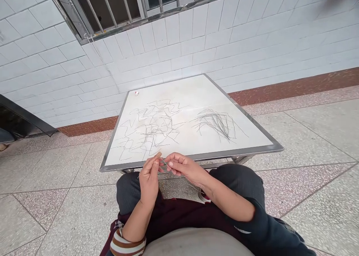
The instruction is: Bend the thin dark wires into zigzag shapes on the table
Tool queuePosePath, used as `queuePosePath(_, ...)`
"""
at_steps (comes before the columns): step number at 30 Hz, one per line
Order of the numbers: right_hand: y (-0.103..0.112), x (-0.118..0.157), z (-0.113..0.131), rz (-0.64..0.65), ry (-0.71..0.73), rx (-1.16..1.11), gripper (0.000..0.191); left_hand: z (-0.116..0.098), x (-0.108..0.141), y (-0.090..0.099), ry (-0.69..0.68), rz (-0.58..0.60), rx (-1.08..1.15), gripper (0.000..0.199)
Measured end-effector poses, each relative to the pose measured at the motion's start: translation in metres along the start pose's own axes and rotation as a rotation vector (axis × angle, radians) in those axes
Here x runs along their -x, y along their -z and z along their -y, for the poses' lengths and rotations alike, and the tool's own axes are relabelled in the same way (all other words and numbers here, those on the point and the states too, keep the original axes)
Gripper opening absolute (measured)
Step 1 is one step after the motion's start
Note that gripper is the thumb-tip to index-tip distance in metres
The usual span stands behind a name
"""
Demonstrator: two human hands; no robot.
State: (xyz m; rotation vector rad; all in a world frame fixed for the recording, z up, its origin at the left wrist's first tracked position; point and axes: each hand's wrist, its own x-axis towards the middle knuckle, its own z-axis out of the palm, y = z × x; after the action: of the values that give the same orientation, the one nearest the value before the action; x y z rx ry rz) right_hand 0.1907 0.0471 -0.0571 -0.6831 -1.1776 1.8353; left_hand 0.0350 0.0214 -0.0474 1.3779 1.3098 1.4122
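Observation:
Just off the near edge of the table point(252, 150), above my lap, both of my hands are close together. My left hand point(148, 177) is closed, thumb against the fingers, on a thin wire point(165, 163). A small tan piece point(159, 154) sticks out at its fingertips; its kind I cannot make out. My right hand point(183, 168) pinches the same wire, and a thin end trails from under it toward my lap. Beyond the hands, crooked bent wires point(157, 125) lie loosely spread on the left of the white tabletop. A denser bundle of dark wires point(220, 125) lies on the right.
A small white and red object point(137, 93) sits at the table's far left corner. The table stands against a white tiled wall point(179, 43) under a barred window point(117, 5). My knees point(238, 177) are under the near edge.

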Motion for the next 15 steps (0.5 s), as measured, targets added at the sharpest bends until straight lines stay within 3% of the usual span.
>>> queuePosePath(7,-0.007,0.000,-0.004,-0.018,0.034,0.006,0.025,0.003,0.004,-0.003,0.069,-0.088,0.178,0.033)
queuePosePath(15,-0.013,0.001,-0.006,-0.036,0.041,0.074,0.023,-0.001,0.004,-0.004,0.170,-0.108,0.368,0.035)
